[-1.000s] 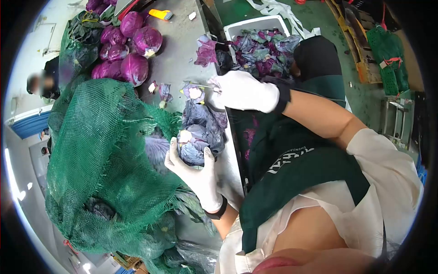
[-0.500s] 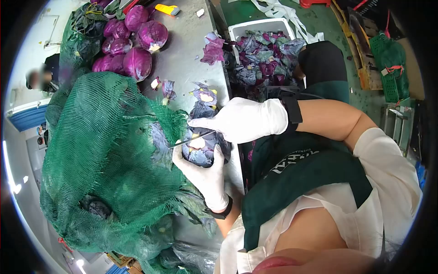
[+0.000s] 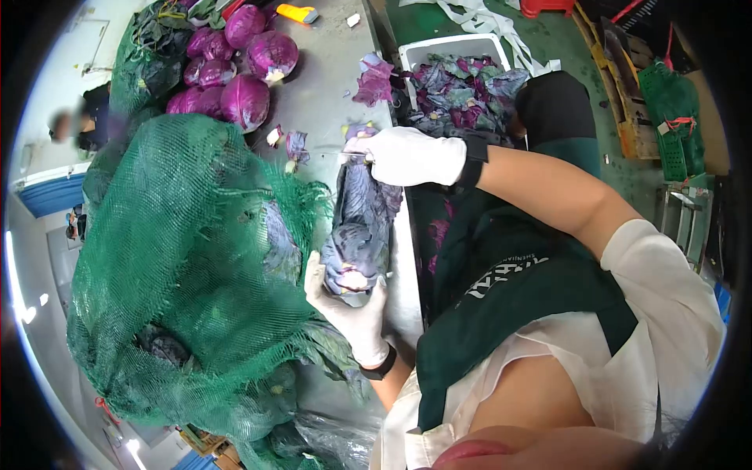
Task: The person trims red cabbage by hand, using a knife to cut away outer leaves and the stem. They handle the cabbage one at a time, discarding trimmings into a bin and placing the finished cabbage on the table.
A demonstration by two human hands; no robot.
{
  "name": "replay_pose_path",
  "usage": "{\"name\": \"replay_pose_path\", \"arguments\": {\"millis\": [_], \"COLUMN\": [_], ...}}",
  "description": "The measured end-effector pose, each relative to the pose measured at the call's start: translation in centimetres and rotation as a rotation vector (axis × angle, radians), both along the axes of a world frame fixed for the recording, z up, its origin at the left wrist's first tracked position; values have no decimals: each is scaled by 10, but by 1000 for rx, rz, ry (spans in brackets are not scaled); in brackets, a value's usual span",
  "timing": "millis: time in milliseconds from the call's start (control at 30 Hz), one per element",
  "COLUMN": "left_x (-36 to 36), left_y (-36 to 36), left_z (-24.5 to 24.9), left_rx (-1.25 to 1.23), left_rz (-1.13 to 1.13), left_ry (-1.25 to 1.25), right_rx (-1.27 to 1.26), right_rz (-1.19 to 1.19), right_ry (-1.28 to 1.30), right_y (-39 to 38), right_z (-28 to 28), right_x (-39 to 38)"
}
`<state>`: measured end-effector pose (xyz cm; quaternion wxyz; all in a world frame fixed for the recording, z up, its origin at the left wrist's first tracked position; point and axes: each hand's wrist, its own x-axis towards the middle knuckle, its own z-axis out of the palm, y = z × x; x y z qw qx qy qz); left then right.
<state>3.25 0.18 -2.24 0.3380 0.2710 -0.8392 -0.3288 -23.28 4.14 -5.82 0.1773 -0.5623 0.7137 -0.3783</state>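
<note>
My left hand (image 3: 348, 309), in a white glove, has its thumb and fingers around the lower end of a red cabbage (image 3: 356, 243) on the metal table. Dull purple-grey outer leaves cover the cabbage, and its pale cut stem faces my left palm side. Farther up the table, my right hand (image 3: 415, 157), also gloved, is closed around a knife; its handle is hidden and only part of the thin blade (image 3: 333, 153) shows. Loose leaf trimmings (image 3: 359, 129) lie by the right fingers. A torn leaf (image 3: 296, 147) and a small cut piece (image 3: 274, 135) rest to their left.
A large green mesh sack (image 3: 180, 258) spreads over the table's left side. Several peeled purple cabbages (image 3: 244, 102) are piled at the back, near a yellow-orange tool (image 3: 297, 13). A white bin (image 3: 407, 56) full of trimmed leaves stands right of the table. Another person (image 3: 95, 117) is at far left.
My right hand with the knife has moved up the table, away from the left hand. The left hand stays at the cabbage's lower end, and the cabbage's stem now faces nearer to me.
</note>
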Motion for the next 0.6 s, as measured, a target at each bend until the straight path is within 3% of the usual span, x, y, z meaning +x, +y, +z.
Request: {"name": "replay_pose_path", "arguments": {"millis": [33, 100, 200, 300, 400, 467, 533, 600], "left_x": [3, 6, 6, -7, -7, -9, -9, -2], "left_y": [1, -2, -1, 0, -6, -8, -11, -4], "left_z": [2, 12, 20, 29, 24, 24, 21, 19], "left_rx": [104, 5, -82, -160, -270, -80, -89, -148], "left_rz": [32, 19, -56, -104, -114, -103, -169, -154], "left_ry": [9, -101, -285, -289, -190, -202, -141, -143], "right_rx": [-25, -117, -339, -255, -201, -189, -285, -241], "right_rz": [30, 142, 264, 340, 247, 214, 174, 58], "right_ry": [-48, -179, -68, -103, -35, 1, 320, 208], "right_y": [8, 19, 22, 6, -6, -17, -32, -37], "right_z": [12, 47, 55, 50, 53, 48, 17, -18], "right_x": [6, 20, 54, 55, 59, 58, 42, 12]}}
